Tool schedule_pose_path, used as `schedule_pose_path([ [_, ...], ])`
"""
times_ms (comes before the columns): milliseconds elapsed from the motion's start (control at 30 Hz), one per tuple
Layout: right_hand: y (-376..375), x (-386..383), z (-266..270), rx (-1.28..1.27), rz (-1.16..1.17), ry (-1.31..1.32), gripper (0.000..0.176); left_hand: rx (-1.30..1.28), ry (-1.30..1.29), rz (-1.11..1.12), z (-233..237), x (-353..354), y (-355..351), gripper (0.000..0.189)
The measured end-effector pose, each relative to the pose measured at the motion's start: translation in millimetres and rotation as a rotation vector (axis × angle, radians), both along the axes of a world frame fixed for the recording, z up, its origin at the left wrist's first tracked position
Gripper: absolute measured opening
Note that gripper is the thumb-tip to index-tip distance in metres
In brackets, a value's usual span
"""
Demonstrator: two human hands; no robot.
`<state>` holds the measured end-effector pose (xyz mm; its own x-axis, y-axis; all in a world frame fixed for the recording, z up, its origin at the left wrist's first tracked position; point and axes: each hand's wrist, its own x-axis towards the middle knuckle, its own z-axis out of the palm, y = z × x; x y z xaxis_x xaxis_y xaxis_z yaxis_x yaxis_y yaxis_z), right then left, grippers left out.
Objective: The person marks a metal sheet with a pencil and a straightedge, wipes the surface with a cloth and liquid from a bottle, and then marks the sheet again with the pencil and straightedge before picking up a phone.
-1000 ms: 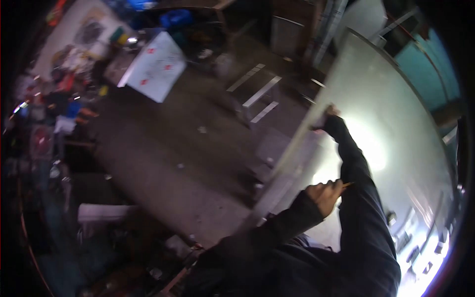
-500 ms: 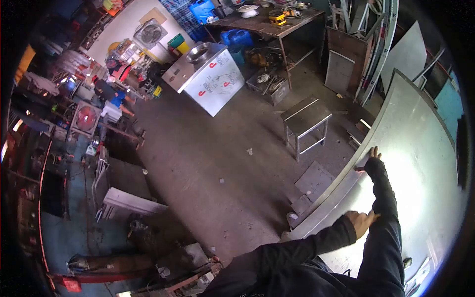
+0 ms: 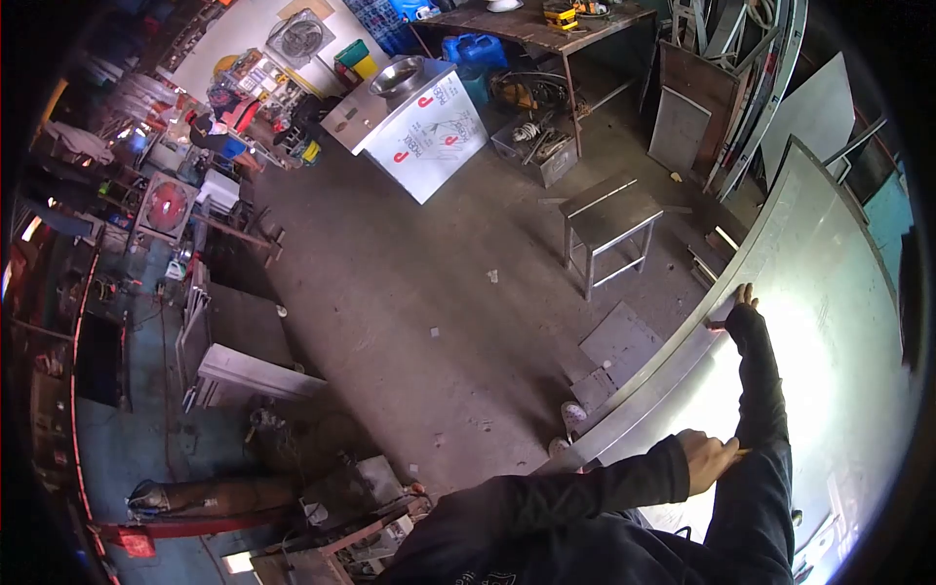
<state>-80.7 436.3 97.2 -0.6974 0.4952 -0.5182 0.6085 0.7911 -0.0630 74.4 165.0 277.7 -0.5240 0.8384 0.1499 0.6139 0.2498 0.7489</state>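
Note:
A large, bright metal sheet fills the right side, with a long folded edge along its left. My right hand rests on the sheet near that edge, fingers stretched forward and thumb out to the side. Closer to my body, my left hand is closed above the sheet, beside my right forearm. A small yellowish tip shows at its fingers, too small to name. Glare washes out the sheet around my right arm.
Past the sheet's edge stands a metal stool. A film-covered metal box carries a steel bowl. Farther back is a workbench. Leaning panels stand at left, and another person is in the far left background.
My left hand has shifted slightly down and left in view. My right hand stays on the sheet. The view has tilted a little.

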Motion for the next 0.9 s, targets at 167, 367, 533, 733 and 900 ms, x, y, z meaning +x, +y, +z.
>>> schedule_pose_path([
  [167,3.0,4.7,-16.1,0.142,0.029,0.047,0.145,-0.306,-0.009,0.193,-67.6,-24.7,33.0,0.023],
  [367,60.1,9.5,-121.4,0.676,0.56,0.65,0.134,0.383,-0.463,0.467,-81.3,-32.2,-80.5,0.019],
  [533,10.8,6.1,-15.6,0.218,0.131,0.083,0.142,-0.105,-0.363,0.772,-151.1,-16.0,-217.6,0.029],
  [733,14.1,-9.0,-30.1,0.209,0.04,0.025,0.146,-0.036,-0.925,0.61,-182.3,21.0,-214.8,0.029],
  [900,4.3,-1.6,-15.2,0.226,0.048,0.077,0.139,-0.055,-0.982,0.568,-200.6,17.2,-214.1,0.029],
])
